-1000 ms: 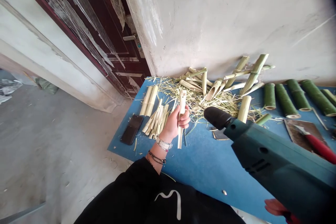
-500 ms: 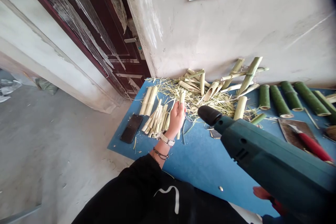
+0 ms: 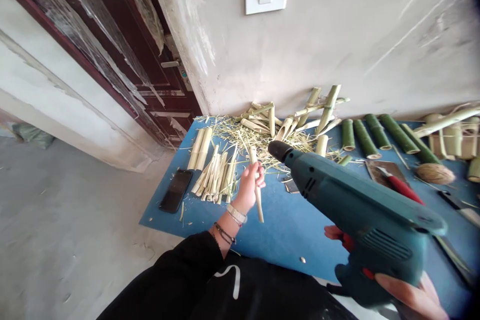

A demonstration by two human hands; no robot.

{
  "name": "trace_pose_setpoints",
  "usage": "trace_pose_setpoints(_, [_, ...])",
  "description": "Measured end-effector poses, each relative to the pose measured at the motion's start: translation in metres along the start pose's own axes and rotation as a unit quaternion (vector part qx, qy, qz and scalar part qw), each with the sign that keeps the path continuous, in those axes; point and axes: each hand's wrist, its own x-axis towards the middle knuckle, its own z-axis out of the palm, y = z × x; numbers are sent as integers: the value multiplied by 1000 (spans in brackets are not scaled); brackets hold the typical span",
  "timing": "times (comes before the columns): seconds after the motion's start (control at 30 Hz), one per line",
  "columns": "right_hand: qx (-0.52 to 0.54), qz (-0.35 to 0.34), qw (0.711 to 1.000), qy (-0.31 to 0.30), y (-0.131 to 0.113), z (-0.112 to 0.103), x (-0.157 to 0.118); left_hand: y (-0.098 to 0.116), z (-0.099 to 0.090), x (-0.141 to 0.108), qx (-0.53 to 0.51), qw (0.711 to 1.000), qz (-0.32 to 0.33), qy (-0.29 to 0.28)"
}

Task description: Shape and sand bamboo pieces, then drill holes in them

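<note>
My left hand [image 3: 247, 189] is shut around a pale split bamboo stick [image 3: 258, 203], which stands out above and below the fist. My right hand [image 3: 410, 296] grips a teal electric drill [image 3: 360, 215] with a black chuck [image 3: 279, 150]. The chuck points up and left, towards the bamboo stick, with a gap between them. The drill body hides part of my right hand, and only some fingers show. Both hands are above a blue table [image 3: 285, 232].
A black phone [image 3: 175, 191] and a bundle of split bamboo sticks [image 3: 213, 176] lie on the table. Bamboo shavings [image 3: 255, 135] are heaped by the wall. Green bamboo sections [image 3: 365, 140] and a red-handled cleaver [image 3: 393, 185] lie to the right.
The view has swung right, showing more of the table's right side. The drill now shows more fully, with my right hand's fingers around it. My left hand has tilted the bamboo stick.
</note>
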Motion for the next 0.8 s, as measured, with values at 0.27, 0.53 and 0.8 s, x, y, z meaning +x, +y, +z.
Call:
trace_pose_setpoints(0.27, [355,32,934,12,-9,8,36,-14,46,-6,-153,965,-105,-185])
trace_pose_setpoints(0.53, [455,69,886,-56,-21,9,56,-14,63,3,-99,974,-124,-159])
trace_pose_setpoints(0.8, [494,103,863,-26,-41,27,46,-11,52,11,-80,966,-151,-194])
